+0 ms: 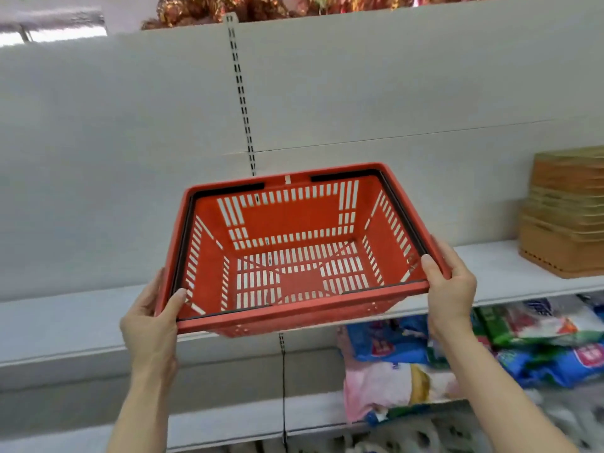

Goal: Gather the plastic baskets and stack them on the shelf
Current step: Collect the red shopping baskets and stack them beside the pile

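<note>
Head view, frame centre: left hand (151, 325) and right hand (450, 286) grip the red basket (294, 253) rim; best lowered level onto the shelf (81, 318).

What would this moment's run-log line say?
stage: placing | red basket: empty, held at both side rims | left hand, right hand: gripping | shelf: beneath

Light: bright, even and diffuse from where I watch; shadows soft
Glare: a blown-out window (52, 31) at top left
Blur: packets (539, 341) and wooden boxes (568, 217) at right smeared
Distortion: shelf (65, 322) lines bow towards edges
</note>
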Tool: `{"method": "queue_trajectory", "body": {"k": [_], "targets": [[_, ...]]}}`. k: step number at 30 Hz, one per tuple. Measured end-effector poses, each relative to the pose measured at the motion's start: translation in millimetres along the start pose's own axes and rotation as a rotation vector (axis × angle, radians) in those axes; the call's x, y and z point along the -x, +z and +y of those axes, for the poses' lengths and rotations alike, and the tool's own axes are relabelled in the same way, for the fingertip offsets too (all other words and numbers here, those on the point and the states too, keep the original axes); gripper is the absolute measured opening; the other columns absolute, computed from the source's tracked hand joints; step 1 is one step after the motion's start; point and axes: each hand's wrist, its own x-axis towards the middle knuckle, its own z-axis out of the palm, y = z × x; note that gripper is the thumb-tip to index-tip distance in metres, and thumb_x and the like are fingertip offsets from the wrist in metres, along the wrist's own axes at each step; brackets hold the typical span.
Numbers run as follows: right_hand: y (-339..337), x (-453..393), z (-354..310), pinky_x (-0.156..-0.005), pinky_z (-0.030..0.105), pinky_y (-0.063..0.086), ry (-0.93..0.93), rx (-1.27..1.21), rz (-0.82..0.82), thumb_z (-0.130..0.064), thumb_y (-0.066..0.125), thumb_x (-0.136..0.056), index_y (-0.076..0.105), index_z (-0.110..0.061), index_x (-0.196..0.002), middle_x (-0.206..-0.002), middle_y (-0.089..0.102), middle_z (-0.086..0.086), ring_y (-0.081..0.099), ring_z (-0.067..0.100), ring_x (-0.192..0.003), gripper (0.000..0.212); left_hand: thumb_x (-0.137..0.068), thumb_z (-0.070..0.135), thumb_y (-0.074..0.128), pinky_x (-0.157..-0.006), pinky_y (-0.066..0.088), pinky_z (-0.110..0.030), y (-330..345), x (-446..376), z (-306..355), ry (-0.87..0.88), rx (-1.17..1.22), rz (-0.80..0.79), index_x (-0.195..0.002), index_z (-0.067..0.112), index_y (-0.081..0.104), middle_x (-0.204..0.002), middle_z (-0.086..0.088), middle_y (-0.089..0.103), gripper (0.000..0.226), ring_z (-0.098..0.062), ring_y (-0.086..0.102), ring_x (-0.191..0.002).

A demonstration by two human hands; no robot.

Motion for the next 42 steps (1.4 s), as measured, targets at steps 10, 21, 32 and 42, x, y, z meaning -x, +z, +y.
{"method": "queue_trajectory", "body": {"k": [10, 21, 32, 42], "targets": [[-115.6, -113.9, 7.6, -0.083, 0.011, 0.05, -0.024, 0.111, 0.166, -0.001, 0.057, -0.094, 0.06, -0.009, -0.131, -0.121, 0.065, 0.001, 0.064, 0.0, -0.1, 0.038, -0.09, -0.004, 0.064, -0.06, 0.053, -0.011, 171.2, 23.7, -16.8, -0.088, 0.045, -0.125, -0.137, 0.01, 0.057, -0.108, 0.0, 0.069, 0.049, 0.005, 0.07, -0.075], [-246.8, -259.6, 31.3, -0.075, 0.039, 0.058, 0.112, 0.174, 0.153, -0.017, 0.06, -0.09, 0.07, -0.022, -0.118, -0.109, 0.072, 0.004, 0.068, 0.022, -0.091, 0.03, -0.085, -0.005, 0.065, -0.073, 0.059, -0.032, 351.2, 75.4, -37.7, -0.227, -0.038, -0.07, -0.132, 0.009, 0.062, -0.111, -0.008, 0.071, 0.049, -0.017, 0.069, -0.083], [-272.4, -315.2, 68.2, -0.087, 0.031, 0.047, 0.156, 0.243, -0.018, -0.034, 0.056, -0.097, 0.064, -0.014, -0.126, -0.119, 0.066, 0.002, 0.06, 0.019, -0.109, 0.037, -0.082, -0.004, 0.064, -0.06, 0.052, -0.031, 420.5, 68.4, -79.7, -0.417, -0.142, 0.013, -0.129, 0.011, 0.064, -0.111, -0.011, 0.07, 0.05, -0.025, 0.066, -0.084], [-260.6, -324.6, 77.6, -0.069, 0.019, 0.041, 0.095, 0.463, -0.08, -0.046, 0.04, -0.101, 0.058, -0.014, -0.125, -0.108, 0.062, 0.0, 0.058, 0.007, -0.088, 0.043, -0.092, 0.025, 0.061, -0.066, 0.054, -0.032, 422.9, 70.1, -80.3, -0.319, -0.204, -0.064, -0.113, 0.012, 0.072, -0.097, -0.007, 0.071, 0.027, -0.022, 0.065, -0.084]]}}
